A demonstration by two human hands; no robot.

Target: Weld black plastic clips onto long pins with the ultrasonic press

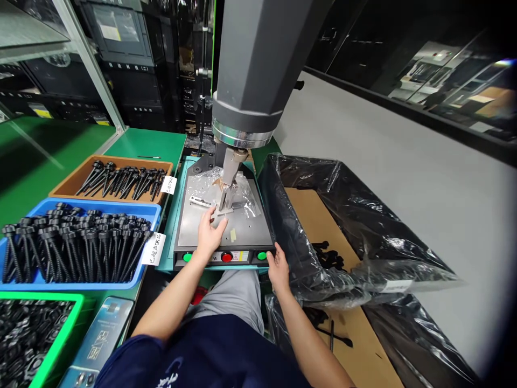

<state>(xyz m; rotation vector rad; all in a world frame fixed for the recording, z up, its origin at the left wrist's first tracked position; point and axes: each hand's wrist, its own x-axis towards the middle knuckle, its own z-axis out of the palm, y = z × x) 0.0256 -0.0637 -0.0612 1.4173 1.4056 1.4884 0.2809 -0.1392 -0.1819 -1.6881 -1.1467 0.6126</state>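
My left hand (pixel 209 234) rests over the metal plate (pixel 194 231) of a press, thumb and fingers spread, with nothing visible between them. Its fingertips are close to a small upright metal fixture (pixel 224 203), which stands below the press's grey metal tip (pixel 231 166). At the front right corner of the press base is my right hand (pixel 279 269), fingers apart and empty. Its thumb is beside a green button (pixel 262 255); whether it touches the button I cannot tell. Another green button (pixel 187 257) and a red button (pixel 226 257) sit on the same front panel.
To the left, a blue tray (pixel 155 213) and a brown tray (pixel 56 188) hold many black ribbed stems. A green bin (pixel 60 334) of small black parts stands nearer. On the right is a box lined with black plastic (pixel 299 221), with black parts inside. The press head (pixel 258 64) hangs above.
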